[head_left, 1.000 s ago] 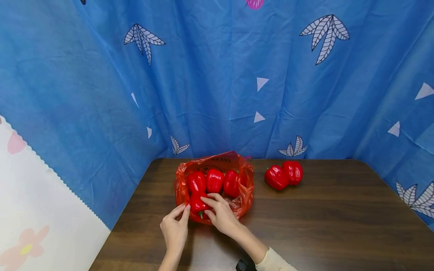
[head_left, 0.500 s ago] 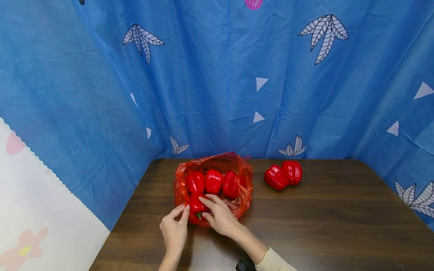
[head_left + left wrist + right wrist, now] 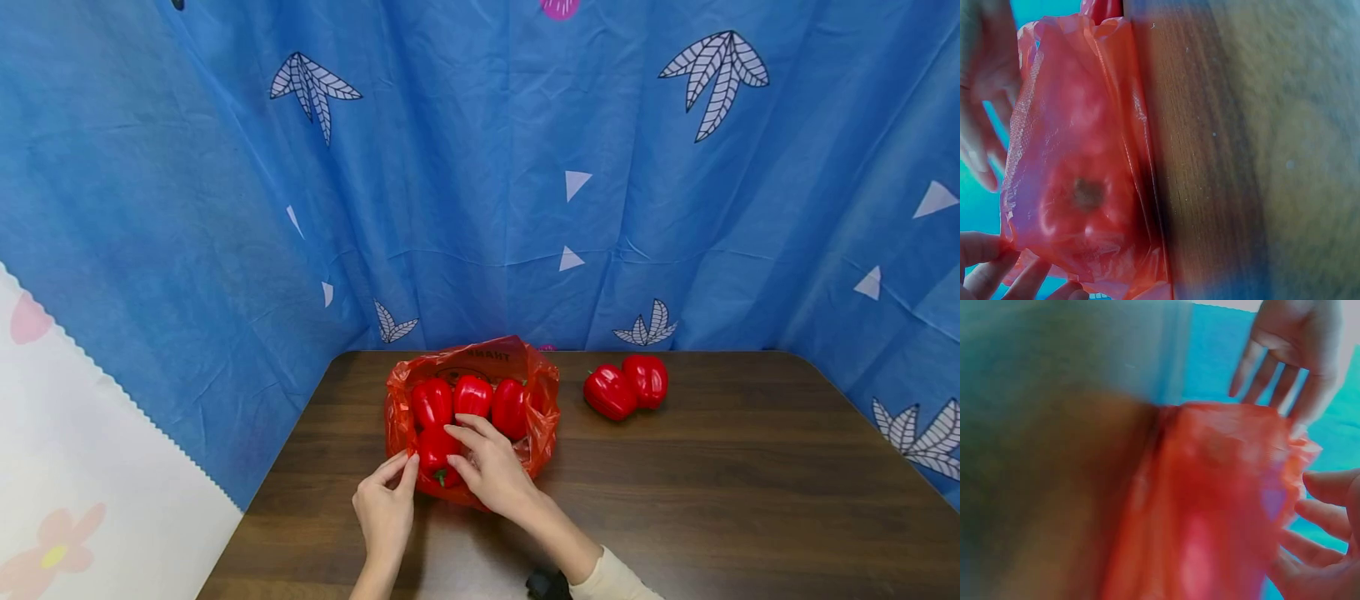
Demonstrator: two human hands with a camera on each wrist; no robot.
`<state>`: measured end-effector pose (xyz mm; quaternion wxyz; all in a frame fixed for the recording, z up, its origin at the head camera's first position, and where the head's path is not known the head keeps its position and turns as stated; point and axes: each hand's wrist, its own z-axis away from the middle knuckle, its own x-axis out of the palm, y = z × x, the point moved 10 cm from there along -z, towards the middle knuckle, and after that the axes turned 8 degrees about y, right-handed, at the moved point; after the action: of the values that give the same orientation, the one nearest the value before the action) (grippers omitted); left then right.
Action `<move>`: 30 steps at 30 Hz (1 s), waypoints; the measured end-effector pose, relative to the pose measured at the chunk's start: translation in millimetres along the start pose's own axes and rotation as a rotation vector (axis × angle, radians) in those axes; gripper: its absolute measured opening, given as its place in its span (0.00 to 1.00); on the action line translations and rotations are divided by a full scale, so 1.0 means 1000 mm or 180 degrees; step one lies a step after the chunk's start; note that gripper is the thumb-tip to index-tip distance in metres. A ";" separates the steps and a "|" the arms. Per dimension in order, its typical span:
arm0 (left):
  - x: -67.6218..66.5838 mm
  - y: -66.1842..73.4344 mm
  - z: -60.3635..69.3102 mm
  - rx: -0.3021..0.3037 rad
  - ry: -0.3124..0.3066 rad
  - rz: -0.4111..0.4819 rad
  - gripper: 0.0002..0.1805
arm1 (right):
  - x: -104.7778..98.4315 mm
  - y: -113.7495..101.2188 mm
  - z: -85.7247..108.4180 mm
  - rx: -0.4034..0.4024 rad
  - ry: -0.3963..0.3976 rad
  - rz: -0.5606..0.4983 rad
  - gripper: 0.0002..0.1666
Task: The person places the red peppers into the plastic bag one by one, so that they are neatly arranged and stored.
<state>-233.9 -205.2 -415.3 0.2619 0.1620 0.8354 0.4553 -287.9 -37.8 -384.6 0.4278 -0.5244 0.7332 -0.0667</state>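
A translucent red plastic bag [image 3: 547, 433] stands with its mouth spread wide, holding several shiny red bell peppers. My left hand [image 3: 386, 504] pinches the bag's front left rim between thumb and fingers, and the left wrist view has these fingers [image 3: 1025, 275] on the plastic. Over the bag's front right part is my right hand [image 3: 495, 467], fingers spread and gripping nothing. Just left of its fingertips lies the front bell pepper [image 3: 437, 454], green stem toward me. Behind it sit a left pepper [image 3: 432, 403], a middle pepper [image 3: 473, 393] and a right pepper [image 3: 509, 408].
Two more red bell peppers [image 3: 609, 392] lie touching each other on the brown wooden table [image 3: 720, 475], right of the bag. A blue patterned curtain [image 3: 480, 183] hangs behind and at the sides. A small black object [image 3: 547, 585] is by the right sleeve.
My right hand has let go of the front bell pepper and shifted slightly up and to the right. The left hand keeps its pinch on the rim.
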 end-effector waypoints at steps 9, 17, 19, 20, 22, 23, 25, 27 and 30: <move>0.001 0.000 -0.001 -0.0012 0.0027 -0.0022 0.05 | -0.062 -0.017 -0.014 -0.0256 0.0605 -0.0402 0.26; 0.000 0.000 -0.001 0.0032 0.0070 -0.0022 0.05 | -0.133 0.003 -0.011 -0.0371 0.1325 -0.0162 0.26; 0.000 0.000 -0.001 0.0024 0.0067 -0.0017 0.05 | -0.154 0.019 -0.009 -0.0289 0.1522 -0.0080 0.26; 0.000 0.000 -0.001 0.0021 0.0064 -0.0014 0.05 | -0.164 0.028 -0.009 -0.0207 0.1604 -0.0019 0.27; 0.000 -0.001 0.000 0.0011 0.0059 -0.0014 0.05 | -0.182 0.051 -0.006 0.0001 0.1719 0.0088 0.27; 0.000 -0.001 0.000 0.0002 0.0054 -0.0010 0.05 | -0.189 0.068 -0.004 0.0143 0.1757 0.0151 0.27; 0.000 -0.001 0.000 0.0001 0.0048 -0.0007 0.05 | -0.205 0.094 -0.001 0.0457 0.1780 0.0293 0.27; 0.000 -0.001 0.000 -0.0001 0.0047 -0.0004 0.05 | -0.218 0.119 0.003 0.0752 0.1784 0.0392 0.28; 0.000 -0.001 0.000 0.0010 0.0042 -0.0005 0.05 | -0.234 0.152 0.008 0.1117 0.1743 0.0498 0.29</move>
<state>-233.6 -205.8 -415.9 0.2565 0.1589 0.8380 0.4548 -370.6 225.5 -342.2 0.3025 -0.3474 0.8363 -0.2973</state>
